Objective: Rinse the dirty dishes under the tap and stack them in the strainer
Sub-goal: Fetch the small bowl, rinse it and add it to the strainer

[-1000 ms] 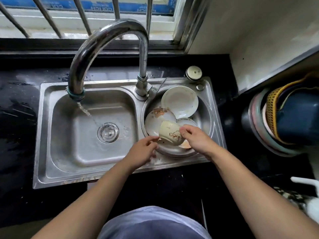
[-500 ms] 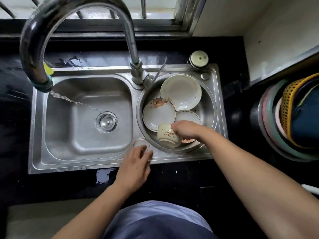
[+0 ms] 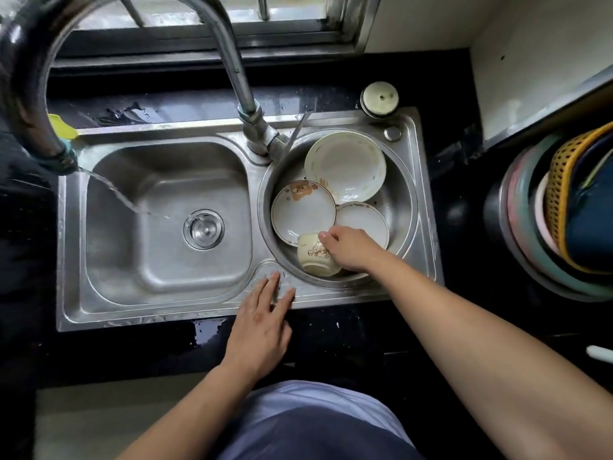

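The sink [image 3: 159, 293] is seen in dull brushed silver steel, set in a glossy black desk [image 3: 331, 340] flecked with pale specks. The tap [image 3: 229, 58] is rendered in shiny chrome, with a teal band at its spout. A yellow-green scrap [image 3: 61, 126] is shown at the sink's back edge. The cup [image 3: 313, 257] is coloured cream, printed with a small brown cartoon figure. The small plate [image 3: 302, 214] is white with a brown bear motif and a thin dark rim line. The large plate [image 3: 345, 166] is off-white with faint greenish edging. The third plate [image 3: 365, 220] is white, marked with grey lettering. A yellow perforated basket [image 3: 560, 180] is stacked among pink, green and dark blue basins [image 3: 520, 234].
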The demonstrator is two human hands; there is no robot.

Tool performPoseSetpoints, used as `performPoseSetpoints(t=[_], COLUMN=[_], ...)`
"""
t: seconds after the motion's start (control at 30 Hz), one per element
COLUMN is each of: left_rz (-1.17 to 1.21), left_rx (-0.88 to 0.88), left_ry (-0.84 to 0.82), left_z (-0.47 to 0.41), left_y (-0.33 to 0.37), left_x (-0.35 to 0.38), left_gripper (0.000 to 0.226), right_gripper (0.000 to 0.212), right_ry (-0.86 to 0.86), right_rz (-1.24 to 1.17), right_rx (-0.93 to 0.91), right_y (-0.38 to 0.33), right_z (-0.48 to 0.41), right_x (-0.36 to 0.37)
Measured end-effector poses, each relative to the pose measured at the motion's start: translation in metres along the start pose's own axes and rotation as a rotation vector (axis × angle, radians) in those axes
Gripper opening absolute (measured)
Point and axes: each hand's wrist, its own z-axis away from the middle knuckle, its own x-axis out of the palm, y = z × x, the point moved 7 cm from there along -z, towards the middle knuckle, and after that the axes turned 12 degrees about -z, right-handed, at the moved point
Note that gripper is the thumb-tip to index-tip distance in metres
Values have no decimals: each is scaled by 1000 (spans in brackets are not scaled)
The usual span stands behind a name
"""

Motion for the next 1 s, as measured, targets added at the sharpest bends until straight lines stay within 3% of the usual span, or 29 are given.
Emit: performPoseSetpoints(t=[0.47, 1.0], left_rz=[15, 27], left_rx=[3, -3], left_ry=[-78, -82], left_z=[-1, -1], left_y=[1, 2], left_x=[-1, -4], left_gripper=[65, 65], right_gripper=[36, 34], right_ry=[171, 172], right_rz=[82, -35], right_rx=[-171, -116], right_y=[-5, 10], right_z=[18, 16], right_x=[9, 16])
